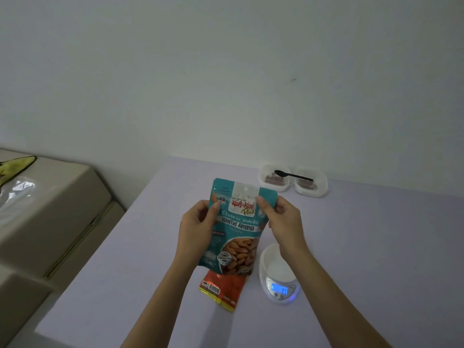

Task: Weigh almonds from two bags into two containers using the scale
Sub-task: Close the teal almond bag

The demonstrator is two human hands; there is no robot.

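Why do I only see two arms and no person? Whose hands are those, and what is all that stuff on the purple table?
The camera sits on the person's head and looks down, so you see only their arms, as if through their eyes. There is no machine here, and just this one picture. The left hand and right hand hold up a teal bag of roasted almonds near its top. Under it, an orange bag lies flat on the table. Beside that is a kitchen scale with a lit blue screen and a white bowl on top. At the back stand one container and a second container, with a black spoon lying across both.
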